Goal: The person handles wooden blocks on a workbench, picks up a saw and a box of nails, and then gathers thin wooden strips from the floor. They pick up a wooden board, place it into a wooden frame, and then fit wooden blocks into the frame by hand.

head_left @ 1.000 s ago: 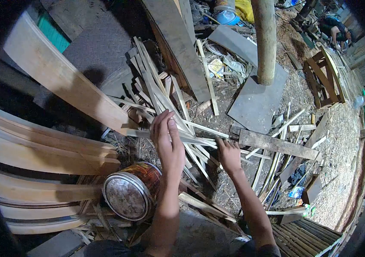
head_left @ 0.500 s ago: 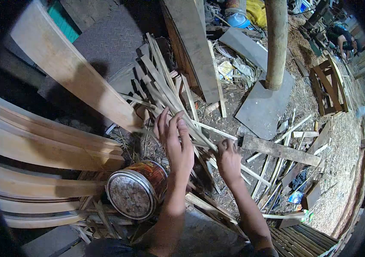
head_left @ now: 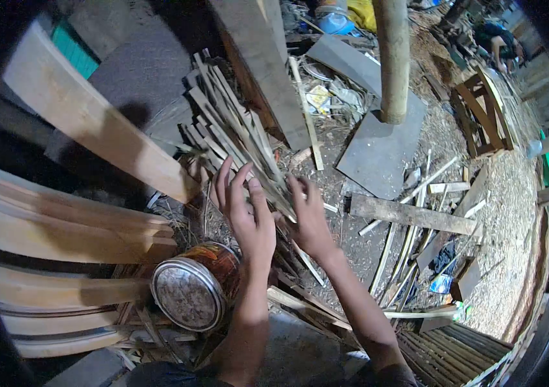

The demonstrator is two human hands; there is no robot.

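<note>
Strips now gathered, pointing up-left

The thin wood strips are pale tan with grey weathered faces. The curved planks are light yellowish wood with faint straight grain. The tin can has a dull silver, mottled lid and a reddish-brown glossy side with orange streaks. The slab under the post is flat grey. The panel at upper left is teal green.
</note>
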